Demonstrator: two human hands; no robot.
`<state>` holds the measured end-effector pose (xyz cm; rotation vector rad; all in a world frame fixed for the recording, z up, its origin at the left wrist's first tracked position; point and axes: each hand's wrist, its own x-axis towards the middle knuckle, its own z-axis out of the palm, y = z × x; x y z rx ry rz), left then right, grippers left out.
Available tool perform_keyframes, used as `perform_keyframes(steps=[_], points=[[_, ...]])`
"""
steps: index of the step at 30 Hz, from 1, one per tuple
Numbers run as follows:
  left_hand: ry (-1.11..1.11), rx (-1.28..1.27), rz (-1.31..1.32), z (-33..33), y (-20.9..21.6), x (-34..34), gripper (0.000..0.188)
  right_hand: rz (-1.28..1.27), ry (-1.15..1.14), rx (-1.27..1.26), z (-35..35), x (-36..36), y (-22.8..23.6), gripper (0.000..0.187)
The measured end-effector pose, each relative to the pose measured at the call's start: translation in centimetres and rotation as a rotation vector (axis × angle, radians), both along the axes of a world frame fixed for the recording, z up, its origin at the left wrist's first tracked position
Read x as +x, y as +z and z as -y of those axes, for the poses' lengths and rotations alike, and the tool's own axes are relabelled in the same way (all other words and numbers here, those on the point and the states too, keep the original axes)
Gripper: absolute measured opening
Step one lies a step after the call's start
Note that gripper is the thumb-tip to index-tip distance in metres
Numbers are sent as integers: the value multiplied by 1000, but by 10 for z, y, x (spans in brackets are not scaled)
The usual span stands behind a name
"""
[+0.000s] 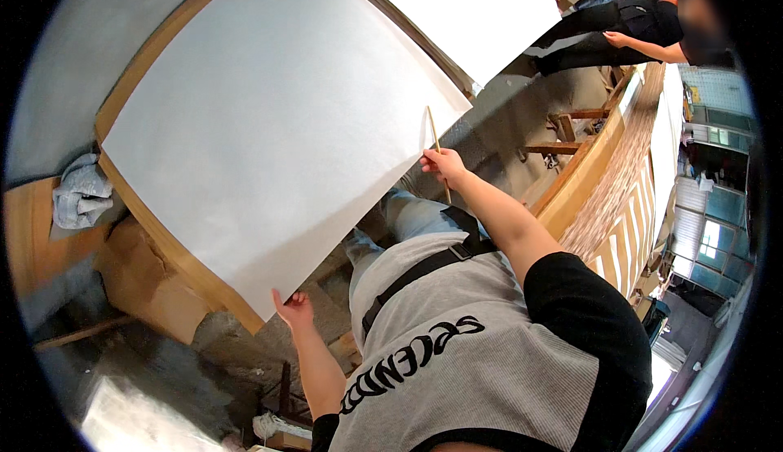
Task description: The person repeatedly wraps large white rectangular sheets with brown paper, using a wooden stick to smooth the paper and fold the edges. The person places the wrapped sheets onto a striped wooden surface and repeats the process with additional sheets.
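Note:
A large white sheet of paper [269,126] lies over a slanted wooden board [175,252]. My left hand [292,308] pinches the sheet's lower corner near the board's edge. My right hand [443,165] holds a thin wooden stick [434,138] and also grips the sheet's right corner. The stick points up across the paper's edge. My grey shirt with a black strap fills the lower middle of the view.
A second white sheet [465,3] lies on another board behind. A crumpled grey cloth [80,193] sits at the left. Another person [628,32] in dark clothes leans at the top right. Wooden frames [587,175] and a concrete floor [506,117] lie to the right.

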<state>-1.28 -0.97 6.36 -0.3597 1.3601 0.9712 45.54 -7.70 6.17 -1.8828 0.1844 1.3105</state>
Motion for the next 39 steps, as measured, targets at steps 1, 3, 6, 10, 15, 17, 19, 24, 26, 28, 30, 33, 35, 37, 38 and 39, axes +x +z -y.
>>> perform_keyframes(steps=[1,3,6,10,15,17,19,24,26,28,30,33,35,37,38,39], points=[[-8,-9,-2,-2,0,6,30,-6,4,16,0,1,-1,19],[-20,-39,-5,-4,1,14,30,-18,-40,6,1,6,-2,20],[-45,-76,-20,-8,1,16,30,78,-118,-8,-3,16,-2,24],[-111,-77,-54,-9,-7,10,29,455,-263,-37,1,49,-28,29],[-129,-92,-119,-13,-12,3,27,546,-407,22,-13,85,-23,26],[-139,-103,-143,-13,-10,4,26,552,-424,41,-13,92,-27,22],[-167,-99,-131,-13,-13,1,26,581,-399,23,-11,97,-32,17],[-171,-125,-160,-13,-15,-4,28,543,-382,-40,-15,92,-24,17],[-172,-149,-163,-12,-20,-9,28,536,-369,-77,-13,93,-28,18],[-158,-139,-163,-13,-21,-7,28,514,-374,-103,-10,95,-30,20],[-149,-126,-166,-13,-17,-4,28,476,-424,-48,-9,92,-23,26],[-156,-115,-172,-14,-13,0,28,545,-472,-38,7,87,-23,38],[-159,-124,-180,-14,-12,1,28,666,-387,-13,26,80,-27,47],[-135,-128,-167,-14,-6,3,28,393,-177,64,23,53,15,47],[-125,-130,-159,-13,-2,5,28,257,-74,100,22,43,31,47],[-128,-110,-160,-15,-2,6,28,161,54,81,24,37,32,44]])
